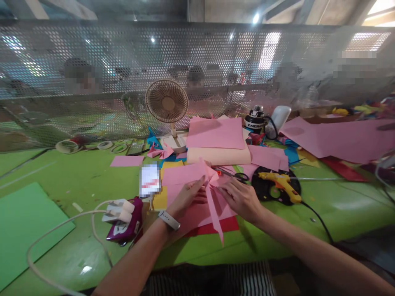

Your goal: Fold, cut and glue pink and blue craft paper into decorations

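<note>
Between my hands is a folded pink paper piece (211, 181) with a long narrow strip hanging down toward me. My left hand (194, 192), with a grey watch on the wrist, pinches its left side. On the other side, the fingers of my right hand (242, 196) close on the paper's right edge. Pink sheets (182, 174) lie beneath, over a red sheet (226, 225). Just behind the folded piece rest dark-handled scissors (242, 176), partly hidden by the paper. To the right, a yellow glue gun (282, 185) lies on a round black plate (257, 187).
A small fan (167, 101) stands behind the paper stack (216, 133), with a black bottle (255, 120) nearby. On the left are a phone (149, 181), a purple power strip (123, 228) with cables, and a green sheet (29, 230). A perforated metal screen (123, 53) borders the back.
</note>
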### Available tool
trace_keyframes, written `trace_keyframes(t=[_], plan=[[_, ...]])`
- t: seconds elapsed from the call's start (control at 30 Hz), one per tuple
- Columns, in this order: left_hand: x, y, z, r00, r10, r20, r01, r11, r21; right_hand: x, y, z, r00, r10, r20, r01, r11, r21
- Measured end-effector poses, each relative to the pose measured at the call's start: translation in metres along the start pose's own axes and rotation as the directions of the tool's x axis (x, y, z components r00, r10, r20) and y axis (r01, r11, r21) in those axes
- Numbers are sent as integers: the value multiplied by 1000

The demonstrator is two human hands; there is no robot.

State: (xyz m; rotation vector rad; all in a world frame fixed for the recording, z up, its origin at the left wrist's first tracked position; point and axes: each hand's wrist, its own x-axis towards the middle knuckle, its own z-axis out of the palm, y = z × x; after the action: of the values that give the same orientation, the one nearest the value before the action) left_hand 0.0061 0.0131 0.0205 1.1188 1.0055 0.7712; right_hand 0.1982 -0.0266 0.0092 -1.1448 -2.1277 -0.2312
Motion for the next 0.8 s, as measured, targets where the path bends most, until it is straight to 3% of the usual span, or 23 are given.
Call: trace_keyframes(t=[0.1, 0.27, 0.37, 0.43, 0.5, 0.7, 0.8], plan=[[-1, -1, 1, 995, 75, 64, -68, 991, -117, 1, -4, 3, 998, -43, 45, 42, 999, 27], [5, -6, -6, 996, 90, 9, -87, 982, -166, 8, 11, 5, 984, 154, -93, -135, 972, 190], [7, -8, -7, 996, 85, 2, -82, 975, -205, 12, 16, 1, 999, -32, -43, 39, 986, 164], [7, -8, -7, 997, 81, 6, -77, 969, -233, 12, 15, 2, 970, -226, 84, 211, 964, 159], [7, -9, -6, 997, 75, 11, -70, 962, -262, 11, 14, 5, 932, -334, 140, 310, 936, 168], [3, -9, -3, 999, 22, 41, -7, 945, -328, 6, 22, 18, 874, -485, 32, 479, 870, 114], [2, -7, -5, 994, -6, 112, 47, 931, -363, 7, 25, 15, 869, -493, 33, 489, 868, 92]])
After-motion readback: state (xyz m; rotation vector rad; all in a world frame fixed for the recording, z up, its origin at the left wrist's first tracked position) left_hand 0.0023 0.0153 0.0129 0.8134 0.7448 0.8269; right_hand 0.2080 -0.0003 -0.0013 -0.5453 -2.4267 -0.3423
